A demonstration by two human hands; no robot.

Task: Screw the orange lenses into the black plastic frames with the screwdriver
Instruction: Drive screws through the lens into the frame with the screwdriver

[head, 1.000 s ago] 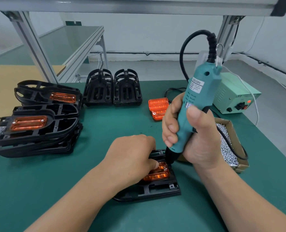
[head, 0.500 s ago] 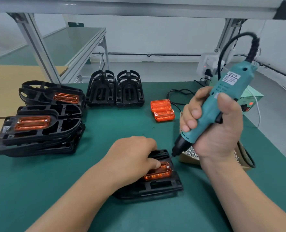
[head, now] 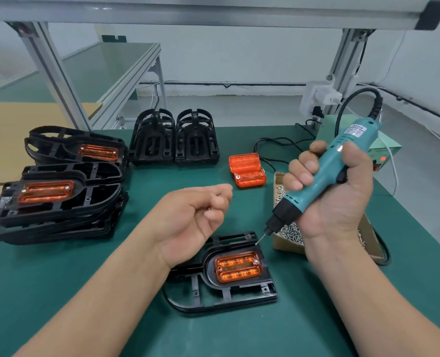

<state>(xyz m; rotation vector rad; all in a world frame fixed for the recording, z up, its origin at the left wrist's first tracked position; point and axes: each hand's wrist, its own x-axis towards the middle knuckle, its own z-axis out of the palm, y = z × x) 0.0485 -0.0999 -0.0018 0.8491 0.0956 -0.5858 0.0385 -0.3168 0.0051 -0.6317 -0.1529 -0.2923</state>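
Orange lens in black frame, one corner screwed: right hand grips electric screwdriver, left hand curled, contents unclear; remaining hole likely next.

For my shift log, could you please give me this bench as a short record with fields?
Frame: flat on the mat, orange lens seated, screw at its right end
Right hand: grips the screwdriver, bit tip by the frame's far right corner
Left hand: palm up, fingers curled; contents unclear
Spare lenses: two, loose, behind
Screws: in the cardboard box at right
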